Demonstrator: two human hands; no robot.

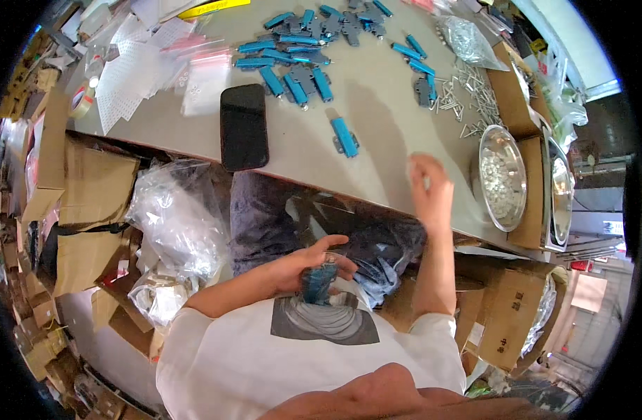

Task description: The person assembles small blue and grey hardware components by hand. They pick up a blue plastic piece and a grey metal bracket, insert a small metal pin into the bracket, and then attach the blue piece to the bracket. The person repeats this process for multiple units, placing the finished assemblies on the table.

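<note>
Head view: left hand (312, 267) curled at dark teal object (319, 283), off table (296, 147) front edge; grip can't tell. Right hand (431, 187) above tabletop, fingers bent, contents unclear. Lone blue part (344, 136) up-left, well apart from steel bowl (486, 175).

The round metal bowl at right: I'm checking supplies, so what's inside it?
Many small whitish pieces lie in the metal bowl. Whatever sits beneath the top layer is covered.
</note>
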